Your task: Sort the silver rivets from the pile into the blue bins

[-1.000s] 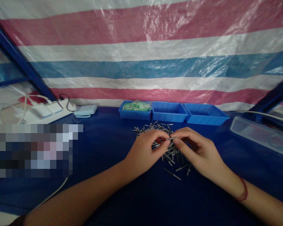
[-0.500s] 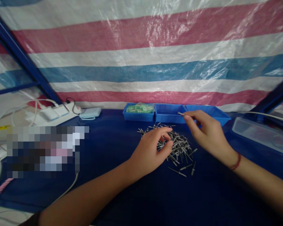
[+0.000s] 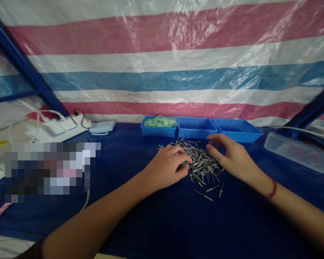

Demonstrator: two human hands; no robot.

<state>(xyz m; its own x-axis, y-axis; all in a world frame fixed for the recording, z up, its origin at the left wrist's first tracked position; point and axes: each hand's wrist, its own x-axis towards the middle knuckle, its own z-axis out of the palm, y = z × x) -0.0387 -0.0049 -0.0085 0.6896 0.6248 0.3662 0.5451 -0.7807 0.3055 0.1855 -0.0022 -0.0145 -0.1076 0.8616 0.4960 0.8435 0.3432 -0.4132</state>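
A loose pile of silver blind rivets (image 3: 203, 163) lies on the dark blue table, with several strays at its near side. My left hand (image 3: 169, 167) rests at the pile's left side, fingers bent and thumb apart from the index finger. No rivet shows clearly in its grasp, and its fingers cover part of the pile. To the right, my right hand (image 3: 230, 156) hovers just above the pile's edge, in front of the blue bins. Its thumb and index finger are spread, with nothing visible between them.
Behind the pile stand a left blue bin (image 3: 158, 132) with green-and-white packets, a middle blue bin (image 3: 197, 133) and a right blue bin (image 3: 239, 136). A clear plastic lid (image 3: 297, 153) lies at right. At left are a power strip (image 3: 59, 131), cables and a light blue device (image 3: 102, 127).
My right hand has opened and come down slightly from the bins; the rivet it pinched no longer shows in it. My left hand has shifted slightly left and lower into the pile.
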